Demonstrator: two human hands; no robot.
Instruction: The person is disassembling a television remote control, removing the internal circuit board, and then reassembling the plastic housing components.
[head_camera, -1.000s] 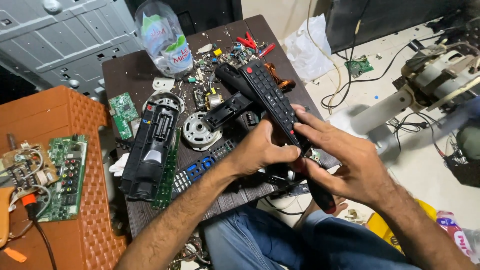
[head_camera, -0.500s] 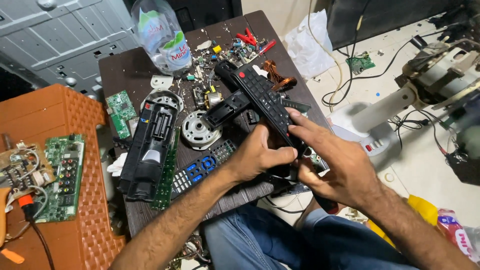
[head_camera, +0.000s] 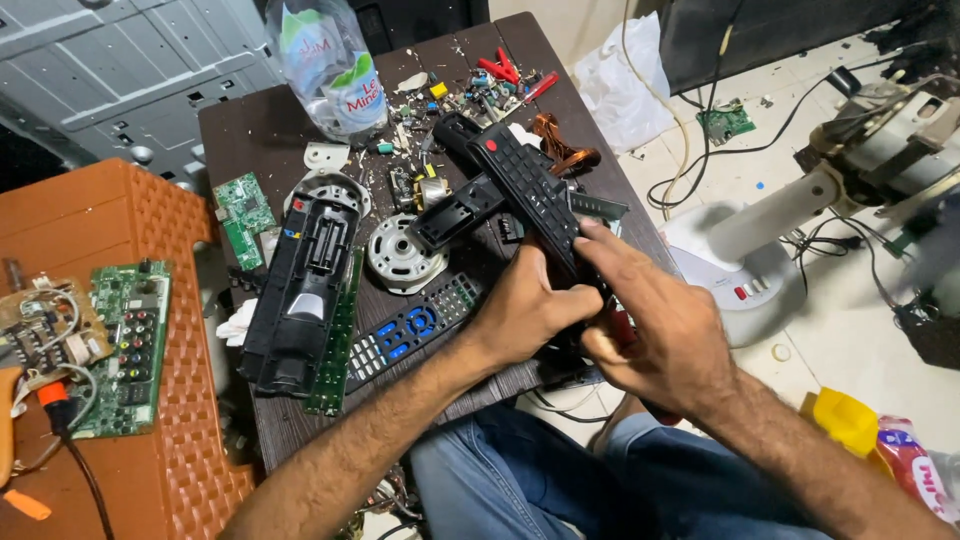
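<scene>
Black remote (head_camera: 525, 190), tilted above table

Between our hands (head_camera: 525, 310) (head_camera: 660, 345) the remote (head_camera: 530, 195) is matt black plastic with rubbery buttons. Left of our left hand, the motor disc (head_camera: 400, 255) is dull grey metal and the open shell (head_camera: 305, 290) glossy black plastic. Beyond them, the bottle (head_camera: 330, 65) is clear crinkled plastic. The table (head_camera: 245, 135) is dark matt wood; the stool (head_camera: 170, 210) is orange woven-textured plastic.

An electronics repair workshop. Circuit boards (head_camera: 132, 345), opened remote controls (head_camera: 410, 330) and loose parts litter the bench (head_camera: 250, 130). Cables (head_camera: 700, 160) trail across the floor.
</scene>
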